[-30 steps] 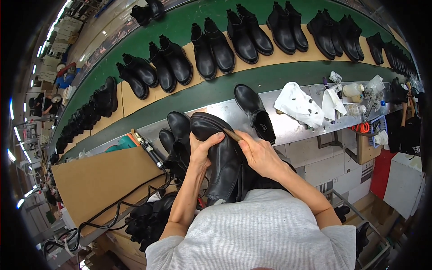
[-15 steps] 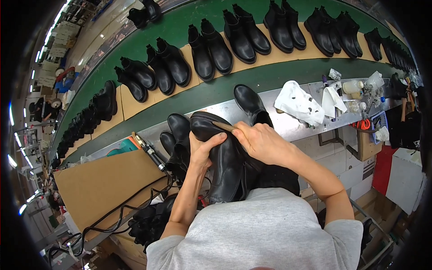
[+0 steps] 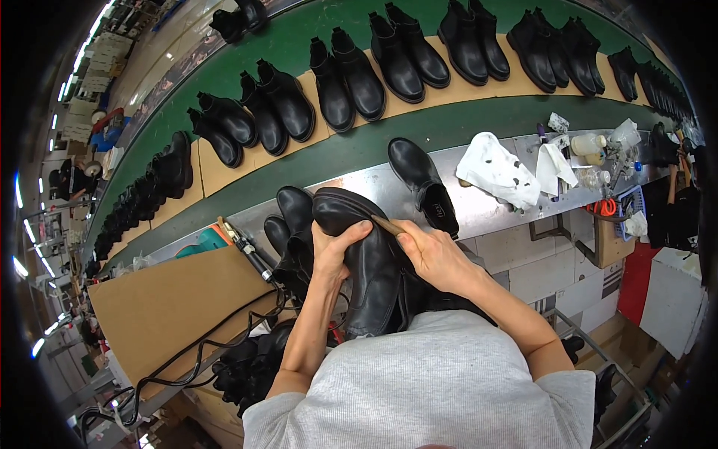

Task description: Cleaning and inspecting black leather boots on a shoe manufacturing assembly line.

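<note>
- Black boot (image 3: 370,277) is held up over the lap, toe pointing away toward the bench (image 3: 493,206).
- Left hand (image 3: 334,251) is wrapped tight around its toe end.
- Right hand (image 3: 434,254) is pinched shut on a thin stick (image 3: 389,226), whose tip touches the boot between both hands.

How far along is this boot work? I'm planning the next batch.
Pairs of black boots already stand on the green conveyor; whether they are finished cannot be told. In hand: the left hand grips a black boot while the right hand puts a thin brown tool to it. More boots and a single boot wait on the metal bench.
</note>
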A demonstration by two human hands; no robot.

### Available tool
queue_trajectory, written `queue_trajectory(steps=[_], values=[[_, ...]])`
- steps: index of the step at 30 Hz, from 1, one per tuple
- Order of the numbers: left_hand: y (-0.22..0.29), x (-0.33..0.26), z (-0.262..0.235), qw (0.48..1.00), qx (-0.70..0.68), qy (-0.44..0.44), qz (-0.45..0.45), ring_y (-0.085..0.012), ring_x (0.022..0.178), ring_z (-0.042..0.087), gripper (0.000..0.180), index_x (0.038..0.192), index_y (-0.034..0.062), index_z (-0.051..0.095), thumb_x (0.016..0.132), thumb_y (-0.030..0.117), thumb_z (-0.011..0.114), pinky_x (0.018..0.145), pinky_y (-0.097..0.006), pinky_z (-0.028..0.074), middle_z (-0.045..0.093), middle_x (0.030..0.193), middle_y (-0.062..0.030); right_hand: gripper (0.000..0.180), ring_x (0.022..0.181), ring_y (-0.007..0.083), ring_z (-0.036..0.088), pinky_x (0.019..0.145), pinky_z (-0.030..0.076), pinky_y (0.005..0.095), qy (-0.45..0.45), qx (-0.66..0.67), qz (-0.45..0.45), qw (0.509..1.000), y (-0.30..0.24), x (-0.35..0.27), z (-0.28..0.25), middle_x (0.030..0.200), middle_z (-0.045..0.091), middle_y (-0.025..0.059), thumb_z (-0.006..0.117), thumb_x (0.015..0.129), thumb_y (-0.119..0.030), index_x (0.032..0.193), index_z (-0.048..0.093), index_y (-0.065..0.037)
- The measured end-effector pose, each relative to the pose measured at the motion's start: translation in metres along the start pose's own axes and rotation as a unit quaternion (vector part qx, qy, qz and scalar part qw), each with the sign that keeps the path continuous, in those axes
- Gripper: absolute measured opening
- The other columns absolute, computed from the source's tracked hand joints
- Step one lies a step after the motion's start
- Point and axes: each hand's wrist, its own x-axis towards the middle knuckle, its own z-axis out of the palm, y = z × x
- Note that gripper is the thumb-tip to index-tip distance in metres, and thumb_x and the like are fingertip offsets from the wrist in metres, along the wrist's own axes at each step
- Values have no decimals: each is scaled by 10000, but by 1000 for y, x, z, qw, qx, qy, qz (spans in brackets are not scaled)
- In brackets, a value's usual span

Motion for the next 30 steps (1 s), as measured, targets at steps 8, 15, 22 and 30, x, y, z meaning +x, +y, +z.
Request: queue_trajectory(steps=[8,15,22,30], values=[[-4,4,2,1000,2,11,-13,-172,733,616,365,972,-12,567,651,11,737,697,-294,515,613,855,-80,329,842,429,595,709,491,453,-57,-7,83,995,6,-7,-4,908,622,235,346,972,-242,1201,478,-47],[-4,17,-8,998,-47,-34,-38,-203,873,597,529,1125,-16,491,667,80,740,788,-331,502,576,981,-110,365,820,402,611,723,463,479,41,51,-4,998,15,-8,-15,808,602,274,378,959,-273,1237,460,-52],[-19,25,-31,990,-111,-6,-84,-211,861,607,505,1138,4,501,690,88,717,781,-346,522,588,982,-98,442,991,434,530,840,435,447,299,-319,247,865,162,-22,-151,1133,515,279,431,868,-60,1299,379,20],[-26,33,-33,987,-135,12,-92,-223,862,613,488,1127,10,503,698,97,718,787,-356,533,593,987,-104,503,1044,346,512,876,423,420,324,-393,58,859,194,-8,-156,1102,529,222,611,805,-84,1261,431,27]])
